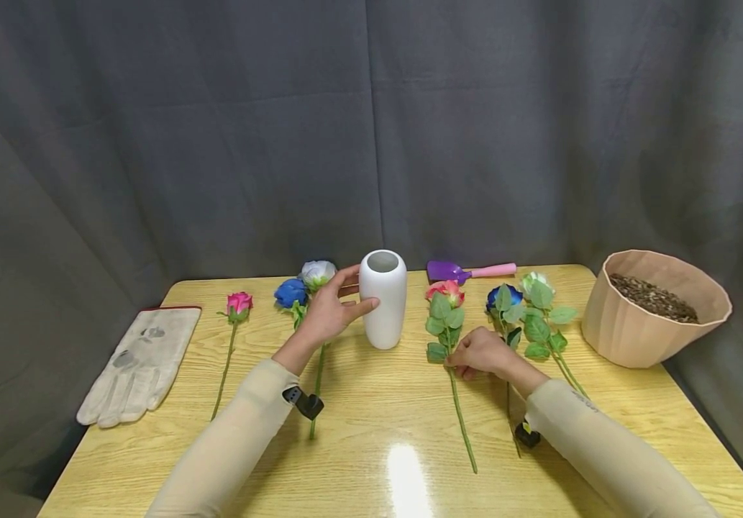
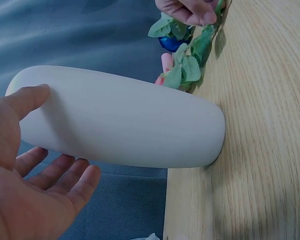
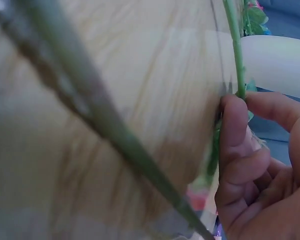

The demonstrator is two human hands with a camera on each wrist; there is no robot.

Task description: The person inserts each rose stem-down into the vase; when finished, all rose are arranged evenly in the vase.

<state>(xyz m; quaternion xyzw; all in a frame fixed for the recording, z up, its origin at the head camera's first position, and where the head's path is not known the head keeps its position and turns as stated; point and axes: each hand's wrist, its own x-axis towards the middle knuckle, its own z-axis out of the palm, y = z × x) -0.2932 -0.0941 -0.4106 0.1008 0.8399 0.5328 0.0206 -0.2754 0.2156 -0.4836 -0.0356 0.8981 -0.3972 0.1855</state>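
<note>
Two hands flank the smooth, rounded white vase [image 1: 383, 298] standing upright on the woodgrain table [image 1: 371, 432]: your left hand [image 1: 331, 311] lies relaxed against its side, while your right hand [image 1: 482, 352] pinches the coral rose's thin green stem [image 1: 458, 403] right of the vase.

Bare table [image 1: 384, 432] lies open between the two forearms, in front of the vase [image 1: 383, 298]. Left hand [image 1: 329, 313] is open, touching the vase's left side, so that side is blocked. Blue and white flowers [image 1: 303, 284] lie close behind this hand. Right hand [image 1: 477, 352] pinches the pink rose stem [image 1: 458, 410]; leafy stems [image 1: 533, 324] crowd its right. The pot [image 1: 659, 309] blocks the right edge, the trowel [image 1: 468, 271] the back. Glove [image 1: 138, 363] lies far left.
</note>
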